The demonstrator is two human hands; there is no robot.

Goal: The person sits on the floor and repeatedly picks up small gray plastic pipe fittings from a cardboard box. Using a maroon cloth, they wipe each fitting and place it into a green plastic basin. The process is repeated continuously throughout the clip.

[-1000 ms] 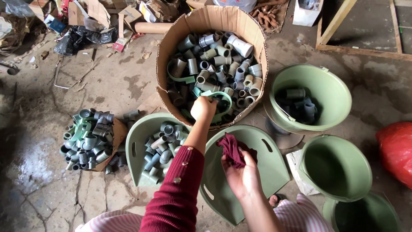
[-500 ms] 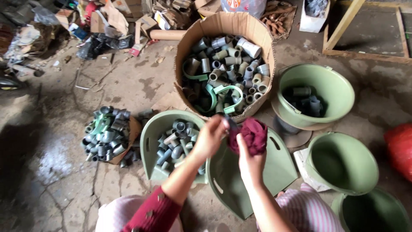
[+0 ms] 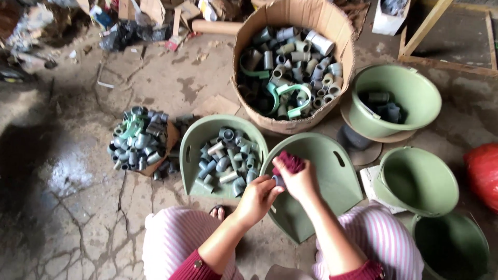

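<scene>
My left hand grips a small grey pipe fitting over the near edge of an empty green scoop tray. My right hand presses a dark red cloth against that fitting. Both hands meet above the tray, close to my striped knees. A second green scoop tray just left of my hands holds several grey fittings. A big cardboard box full of grey fittings and green clamps stands farther off.
A heap of grey fittings lies on cardboard at the left. Green plastic basins stand at the right: one with a few fittings, an empty one, a third at the corner. A red sack is at the right edge. The concrete floor is cracked.
My left hand came back from the cardboard box with a fitting and joined my right hand over the empty tray. The cloth now rests against the fitting.
</scene>
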